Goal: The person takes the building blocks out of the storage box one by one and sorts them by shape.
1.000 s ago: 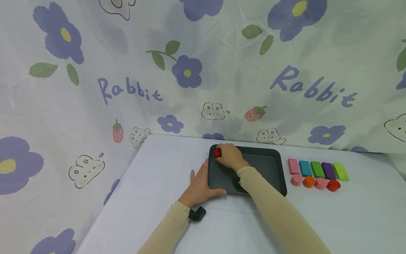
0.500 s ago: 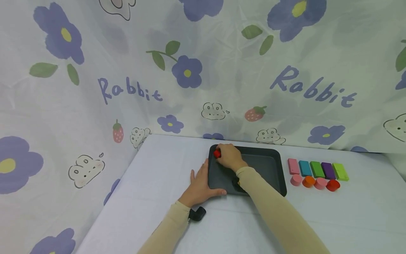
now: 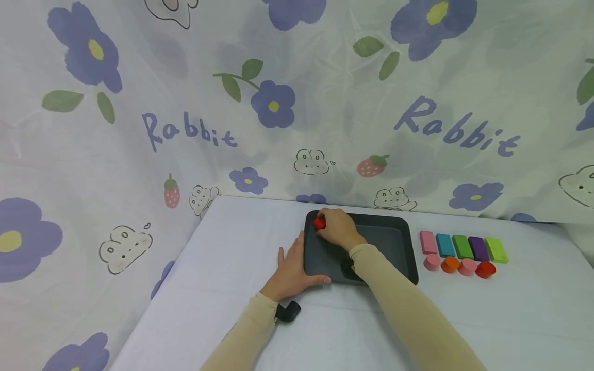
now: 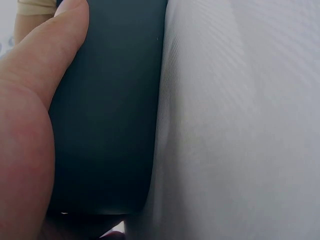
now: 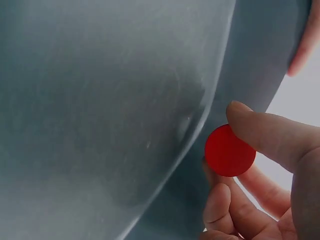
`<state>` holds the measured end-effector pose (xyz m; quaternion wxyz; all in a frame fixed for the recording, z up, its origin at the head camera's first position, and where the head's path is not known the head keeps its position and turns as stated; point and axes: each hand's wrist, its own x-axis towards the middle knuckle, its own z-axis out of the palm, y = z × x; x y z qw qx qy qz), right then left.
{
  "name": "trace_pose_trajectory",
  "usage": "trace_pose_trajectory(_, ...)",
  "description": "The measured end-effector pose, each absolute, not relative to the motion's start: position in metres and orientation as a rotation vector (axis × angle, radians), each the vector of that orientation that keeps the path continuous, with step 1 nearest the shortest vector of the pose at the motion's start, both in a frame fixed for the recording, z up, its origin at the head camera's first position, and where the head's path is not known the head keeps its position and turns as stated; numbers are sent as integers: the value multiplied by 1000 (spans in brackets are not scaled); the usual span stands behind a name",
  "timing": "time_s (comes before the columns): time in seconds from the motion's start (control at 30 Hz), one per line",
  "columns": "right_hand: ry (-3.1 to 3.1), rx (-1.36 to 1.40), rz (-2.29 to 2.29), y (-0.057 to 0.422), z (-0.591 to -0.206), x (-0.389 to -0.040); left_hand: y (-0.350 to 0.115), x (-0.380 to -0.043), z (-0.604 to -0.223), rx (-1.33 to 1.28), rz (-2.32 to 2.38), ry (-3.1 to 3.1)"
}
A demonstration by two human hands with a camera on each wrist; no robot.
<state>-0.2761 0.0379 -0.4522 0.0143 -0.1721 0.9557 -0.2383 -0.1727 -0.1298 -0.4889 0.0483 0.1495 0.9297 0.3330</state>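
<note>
A dark grey rectangular tray [image 3: 384, 242] lies on the white-covered table. My right hand [image 3: 341, 229] is over its far left corner, pinching a small red cylinder block [image 3: 319, 223] between thumb and fingers. In the right wrist view, the round face of the red block [image 5: 230, 150] shows close to the tray's curved inner edge [image 5: 212, 95]. My left hand [image 3: 291, 274] rests at the tray's near left corner, fingers straight along the left side and thumb along the front. The left wrist view shows that thumb [image 4: 55, 42] against the tray's outer wall [image 4: 110, 115].
Right of the tray, a row of rectangular blocks holds pink [image 3: 428, 242], blue [image 3: 446, 246], green [image 3: 463, 247], purple [image 3: 479, 249] and lime [image 3: 497, 250] ones. Before them stand pink, orange [image 3: 450, 265] and red [image 3: 485, 269] cylinders. A patterned curtain [image 3: 278, 149] hangs behind.
My right hand and the red block have shifted very slightly at the tray's far left corner. The left hand and the tray stay practically still.
</note>
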Motion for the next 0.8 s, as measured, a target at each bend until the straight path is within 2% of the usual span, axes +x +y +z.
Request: trace_pose_trajectory(0.8,2988,-492,-788,50,-424,-258,-129,-174,-491,441,1003,2829)
